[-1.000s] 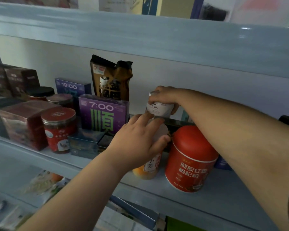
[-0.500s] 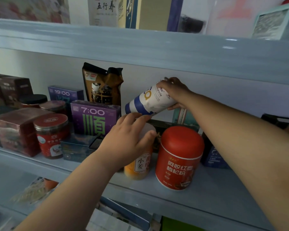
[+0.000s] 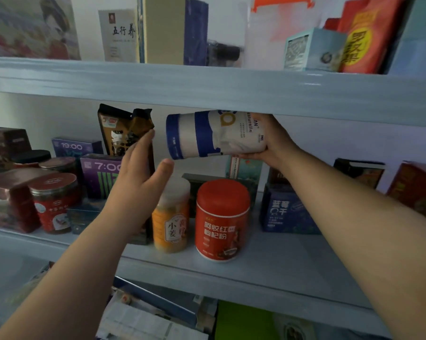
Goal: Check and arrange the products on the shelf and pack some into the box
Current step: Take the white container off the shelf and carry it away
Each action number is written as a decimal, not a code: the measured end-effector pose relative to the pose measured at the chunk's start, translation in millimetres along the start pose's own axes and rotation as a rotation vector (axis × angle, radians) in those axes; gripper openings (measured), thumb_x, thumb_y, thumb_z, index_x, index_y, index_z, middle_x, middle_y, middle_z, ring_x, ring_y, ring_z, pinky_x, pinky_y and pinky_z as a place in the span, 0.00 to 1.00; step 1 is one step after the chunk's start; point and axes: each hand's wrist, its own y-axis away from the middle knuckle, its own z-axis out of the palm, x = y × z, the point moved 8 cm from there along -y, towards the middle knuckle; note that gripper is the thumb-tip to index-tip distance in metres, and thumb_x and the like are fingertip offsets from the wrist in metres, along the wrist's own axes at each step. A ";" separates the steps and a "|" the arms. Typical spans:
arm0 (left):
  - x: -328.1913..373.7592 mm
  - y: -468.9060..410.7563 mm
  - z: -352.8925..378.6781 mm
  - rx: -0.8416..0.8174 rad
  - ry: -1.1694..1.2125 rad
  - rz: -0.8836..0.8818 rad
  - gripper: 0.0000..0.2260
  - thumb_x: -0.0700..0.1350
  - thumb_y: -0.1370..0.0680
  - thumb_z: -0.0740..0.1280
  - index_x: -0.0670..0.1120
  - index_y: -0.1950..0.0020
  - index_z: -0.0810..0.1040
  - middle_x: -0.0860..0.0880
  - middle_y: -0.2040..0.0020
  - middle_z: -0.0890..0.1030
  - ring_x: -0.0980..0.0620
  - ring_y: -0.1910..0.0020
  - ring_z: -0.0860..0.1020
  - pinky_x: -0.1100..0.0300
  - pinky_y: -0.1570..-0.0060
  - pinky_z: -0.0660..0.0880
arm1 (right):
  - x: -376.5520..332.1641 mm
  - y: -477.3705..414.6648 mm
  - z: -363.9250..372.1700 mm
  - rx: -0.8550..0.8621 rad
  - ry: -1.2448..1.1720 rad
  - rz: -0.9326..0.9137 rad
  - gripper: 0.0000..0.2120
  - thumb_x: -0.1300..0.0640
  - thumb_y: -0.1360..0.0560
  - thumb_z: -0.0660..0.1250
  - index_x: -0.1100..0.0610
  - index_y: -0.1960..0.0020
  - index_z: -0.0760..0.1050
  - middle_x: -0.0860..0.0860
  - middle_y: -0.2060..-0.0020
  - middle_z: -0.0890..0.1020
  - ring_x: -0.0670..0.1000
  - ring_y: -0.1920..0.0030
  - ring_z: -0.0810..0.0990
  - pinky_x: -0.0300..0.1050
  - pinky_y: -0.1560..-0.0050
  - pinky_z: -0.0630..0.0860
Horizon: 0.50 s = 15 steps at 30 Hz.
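My right hand point(image 3: 273, 141) grips a white-and-blue can point(image 3: 212, 134) by one end, holding it on its side just under the upper shelf board. My left hand point(image 3: 138, 182) is raised with straight fingers, open, just left of and below the can's free end, not touching it. Below stand a yellow jar point(image 3: 172, 214) with a pale lid and a red canister point(image 3: 221, 219) on the middle shelf point(image 3: 268, 263). A brown snack pouch point(image 3: 123, 131) stands upright behind my left fingertips.
On the shelf's left are purple boxes point(image 3: 96, 173), a red-lidded jar point(image 3: 53, 200) and dark red boxes point(image 3: 6, 200). A blue box point(image 3: 283, 212) and red box point(image 3: 418, 190) sit right. The upper shelf point(image 3: 207, 87) carries boxes and a red bag. Packages fill the shelf below.
My right hand has lifted the can off the shelf and tipped it onto its side, up near the board. My left hand left the yellow jar and rose toward the can.
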 end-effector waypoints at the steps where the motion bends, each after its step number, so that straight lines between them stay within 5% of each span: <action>1: 5.5 2.5 0.4 0.001 0.042 -0.006 0.31 0.57 0.19 0.64 0.62 0.19 0.54 0.53 0.18 0.59 0.51 0.21 0.60 0.45 0.26 0.63 | 1.6 6.9 -7.5 -0.013 -0.039 0.016 0.13 0.46 0.20 0.66 0.52 0.41 0.80 0.55 0.51 0.85 0.58 0.50 0.85 0.59 0.53 0.84; 7: 43.9 31.6 27.7 -0.112 0.318 -0.053 0.43 0.49 0.22 0.72 0.62 0.17 0.47 0.59 0.18 0.57 0.55 0.22 0.61 0.55 0.32 0.66 | 7.2 49.4 -39.3 -0.111 -0.163 0.025 0.11 0.49 0.18 0.58 0.45 0.48 0.79 0.49 0.56 0.86 0.55 0.52 0.83 0.56 0.54 0.81; 10: 60.9 55.4 43.4 -0.206 0.335 -0.048 0.47 0.47 0.25 0.75 0.63 0.18 0.46 0.71 0.30 0.66 0.69 0.35 0.72 0.64 0.41 0.75 | 13.5 71.9 -55.1 -0.176 -0.193 0.053 0.12 0.49 0.18 0.55 0.48 0.47 0.78 0.49 0.60 0.86 0.54 0.56 0.83 0.54 0.57 0.81; 12: 65.5 73.7 49.7 -0.230 0.385 -0.076 0.48 0.48 0.27 0.78 0.65 0.19 0.49 0.73 0.35 0.69 0.66 0.41 0.79 0.58 0.40 0.78 | 18.7 87.1 -68.6 -0.196 -0.195 0.074 0.14 0.48 0.18 0.55 0.50 0.45 0.78 0.50 0.60 0.87 0.54 0.57 0.84 0.56 0.55 0.81; 15: 77.4 106.1 59.6 -0.274 0.473 -0.105 0.50 0.55 0.35 0.81 0.70 0.21 0.54 0.63 0.30 0.73 0.58 0.41 0.82 0.51 0.45 0.81 | 24.9 109.4 -91.9 -0.247 -0.200 0.079 0.16 0.46 0.22 0.58 0.51 0.42 0.79 0.53 0.55 0.87 0.56 0.55 0.85 0.57 0.60 0.83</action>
